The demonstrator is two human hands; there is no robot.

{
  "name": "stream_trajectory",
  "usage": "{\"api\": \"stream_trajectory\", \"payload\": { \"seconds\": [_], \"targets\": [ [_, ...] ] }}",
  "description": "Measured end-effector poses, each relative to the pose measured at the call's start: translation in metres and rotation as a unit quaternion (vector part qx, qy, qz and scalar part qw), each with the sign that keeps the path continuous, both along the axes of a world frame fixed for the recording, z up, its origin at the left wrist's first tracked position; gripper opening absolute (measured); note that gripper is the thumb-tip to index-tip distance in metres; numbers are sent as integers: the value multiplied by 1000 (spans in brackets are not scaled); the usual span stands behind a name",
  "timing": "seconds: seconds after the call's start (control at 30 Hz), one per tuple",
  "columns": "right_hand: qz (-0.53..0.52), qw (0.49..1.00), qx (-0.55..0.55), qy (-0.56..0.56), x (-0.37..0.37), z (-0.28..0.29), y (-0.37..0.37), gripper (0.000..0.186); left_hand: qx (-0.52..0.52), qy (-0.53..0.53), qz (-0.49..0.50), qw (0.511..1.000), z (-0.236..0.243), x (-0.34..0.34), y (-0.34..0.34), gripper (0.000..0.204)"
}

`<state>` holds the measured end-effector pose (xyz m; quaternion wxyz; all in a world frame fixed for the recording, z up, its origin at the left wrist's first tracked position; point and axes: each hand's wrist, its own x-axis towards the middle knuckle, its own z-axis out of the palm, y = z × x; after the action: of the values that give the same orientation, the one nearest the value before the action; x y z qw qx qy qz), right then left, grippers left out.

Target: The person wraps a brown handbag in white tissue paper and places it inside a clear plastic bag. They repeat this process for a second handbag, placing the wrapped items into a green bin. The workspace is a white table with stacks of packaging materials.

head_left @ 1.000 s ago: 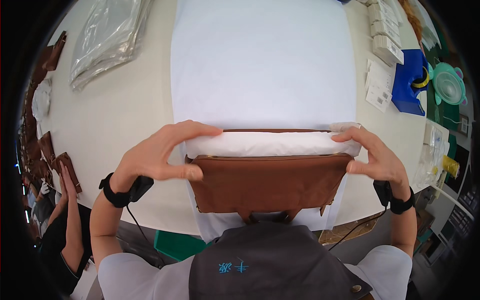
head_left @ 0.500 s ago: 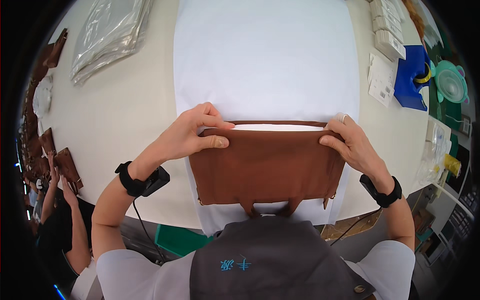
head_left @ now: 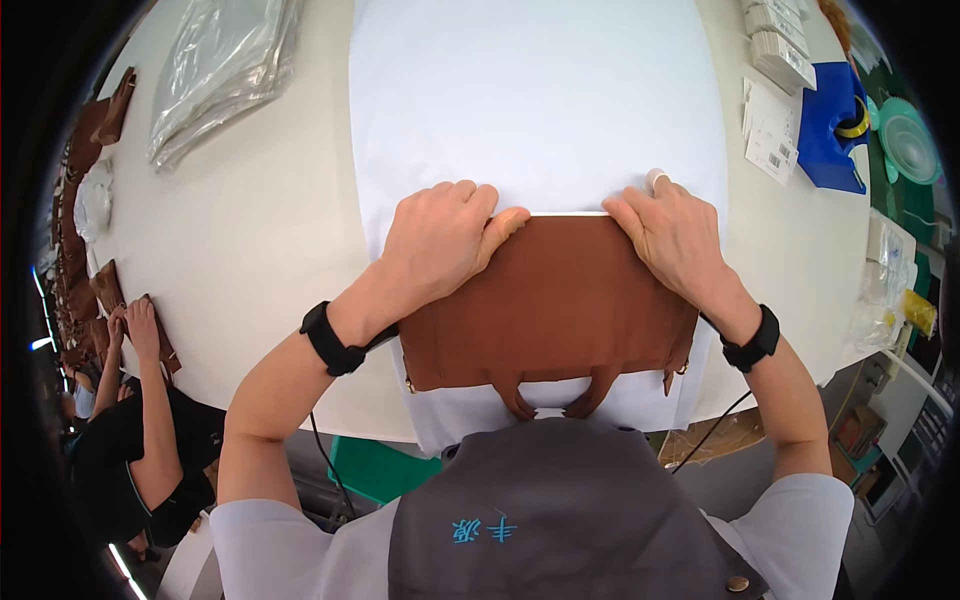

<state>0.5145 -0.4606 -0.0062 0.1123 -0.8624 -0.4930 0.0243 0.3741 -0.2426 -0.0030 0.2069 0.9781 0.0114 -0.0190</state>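
Observation:
A brown handbag [head_left: 560, 310] lies flat in front of me, its two handles [head_left: 512, 393] toward my body. Under it spreads a long white sheet [head_left: 540, 110]. My left hand [head_left: 440, 240] grips the left part of the bag's far edge, thumb on the near face and fingers curled over. At the right part of that edge, my right hand [head_left: 675, 240] holds on the same way, a white band around one finger. Between the thumbs a thin white strip [head_left: 568, 214] shows along the edge. Fingertips beyond the edge are hidden.
Clear plastic bags [head_left: 225, 80] are stacked far left. Far right are white card bundles [head_left: 780, 58], printed cards [head_left: 770, 135] and a blue tape holder [head_left: 828, 130]. A co-worker's hands [head_left: 140, 325] rest on another brown bag at the left edge.
The far edge, parted before with a white strip showing wide, is now nearly closed. Both hands moved inward and farther from me along it. The co-worker's hands lowered onto a bag.

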Motion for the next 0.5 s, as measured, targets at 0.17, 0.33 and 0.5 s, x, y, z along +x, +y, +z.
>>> {"api": "stream_trajectory", "payload": {
  "seconds": [0.17, 0.33, 0.5],
  "targets": [
    [-36, 998, 38, 20, 1, -12, -1, 37, -45, 46, 31, 997, -2, 3, 1, 38],
    [-78, 994, 68, 39, -1, -7, -2, 29, -28, 4, 32, 999, -1, 1, 2, 40],
    [-110, 987, 100, 60, 6, 1, 4, 26, -33, 32, 6, 999, 10, 16, 8, 43]
  ]
}}
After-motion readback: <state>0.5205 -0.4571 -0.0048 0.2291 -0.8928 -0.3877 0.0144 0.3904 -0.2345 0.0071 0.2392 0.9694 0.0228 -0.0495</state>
